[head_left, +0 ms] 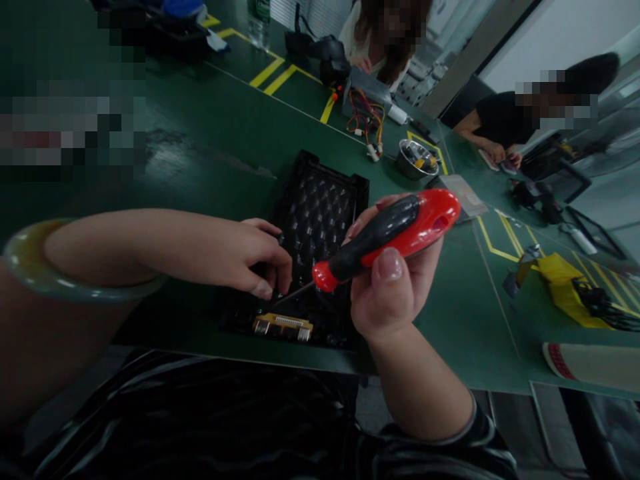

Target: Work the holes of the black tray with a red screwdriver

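In my right hand (395, 280) is a screwdriver (385, 237) with a red and black handle, held with the thumb along its side. Its thin shaft slants down-left to the near end of a black plastic panel (320, 220) with a quilted pattern. A small yellow-brown circuit board (283, 325) with metal ports sits at that near end, close by the tip. My left hand (240, 257) rests over the panel's left side, fingers curled and thumb near the shaft's tip. Whatever those fingers may pinch is too small to make out. A jade-coloured bangle (85, 290) circles my left wrist.
On the green table (210, 133) stand a metal bowl (418, 160) of small parts, a power supply (367, 93) with coloured cables, a water bottle (259, 25) and a yellow holder (570, 287). Two people sit across the far side.
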